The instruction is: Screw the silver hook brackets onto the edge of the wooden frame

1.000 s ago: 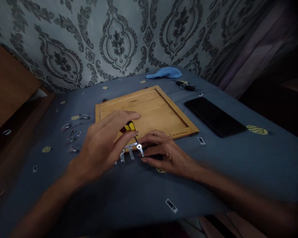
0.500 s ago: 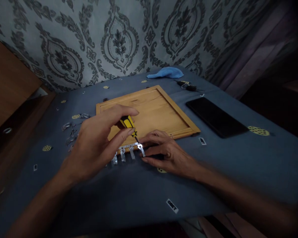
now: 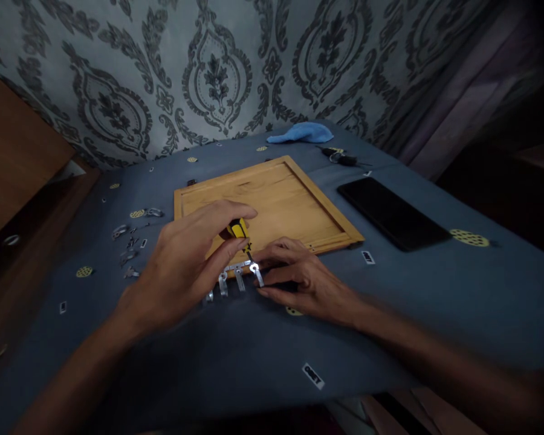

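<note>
My left hand point(image 3: 185, 260) is closed around the yellow and black handle of a screwdriver point(image 3: 239, 229). The screwdriver's shaft points down at a shiny metal hook point(image 3: 256, 273) on the near edge of a framed wooden board point(image 3: 276, 199). My right hand point(image 3: 301, 275) rests at that edge, its fingers pinching the same hook. Left of it, more metal hooks point(image 3: 239, 279) stand in a row along the board's edge, some partly hidden by my left hand. The screw under the tip is too small to make out.
Several loose metal hooks point(image 3: 129, 257) and small screws lie on the dark blue cloth left of the board. To the right is a black phone point(image 3: 392, 212). A blue cloth point(image 3: 301, 133) and a black-handled tool point(image 3: 342, 158) lie at the back. A wooden cabinet point(image 3: 22, 157) stands at left.
My left hand and the screwdriver have shifted slightly right and down, and the handle stands a little more upright. My right hand stays at the hook.
</note>
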`<state>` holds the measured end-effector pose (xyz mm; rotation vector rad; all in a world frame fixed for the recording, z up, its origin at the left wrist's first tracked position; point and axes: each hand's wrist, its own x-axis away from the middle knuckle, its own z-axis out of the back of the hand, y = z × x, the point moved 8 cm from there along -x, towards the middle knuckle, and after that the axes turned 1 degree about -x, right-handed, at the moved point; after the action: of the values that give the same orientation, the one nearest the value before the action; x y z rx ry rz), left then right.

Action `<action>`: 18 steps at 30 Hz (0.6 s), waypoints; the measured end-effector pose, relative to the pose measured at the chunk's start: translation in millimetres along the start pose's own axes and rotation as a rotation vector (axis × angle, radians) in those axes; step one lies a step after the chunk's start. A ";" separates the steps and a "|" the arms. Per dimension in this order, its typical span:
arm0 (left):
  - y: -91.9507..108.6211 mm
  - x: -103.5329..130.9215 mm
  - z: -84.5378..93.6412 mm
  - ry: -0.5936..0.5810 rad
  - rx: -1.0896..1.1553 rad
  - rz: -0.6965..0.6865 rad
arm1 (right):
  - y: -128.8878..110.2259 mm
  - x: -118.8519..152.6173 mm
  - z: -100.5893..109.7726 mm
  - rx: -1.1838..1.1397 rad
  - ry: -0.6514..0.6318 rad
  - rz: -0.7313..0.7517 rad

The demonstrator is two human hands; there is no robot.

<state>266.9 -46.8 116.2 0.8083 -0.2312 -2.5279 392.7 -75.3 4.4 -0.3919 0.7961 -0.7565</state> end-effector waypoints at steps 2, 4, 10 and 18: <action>2.9 -0.4 -1.2 -0.008 -0.013 -0.043 | 0.1 -0.2 -0.3 0.001 -0.008 -0.004; 6.7 -1.0 -1.2 0.004 -0.049 -0.089 | 0.3 -0.6 -0.8 0.000 -0.018 -0.010; 10.2 -1.2 1.6 0.072 -0.137 -0.082 | -0.7 -0.8 0.4 -0.005 -0.001 -0.001; -0.9 2.8 2.9 0.032 0.041 0.011 | -0.1 -0.2 0.6 0.003 0.003 0.000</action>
<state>262.9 -47.4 116.8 0.8601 -0.2775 -2.5057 393.1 -75.2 4.9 -0.3886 0.7978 -0.7583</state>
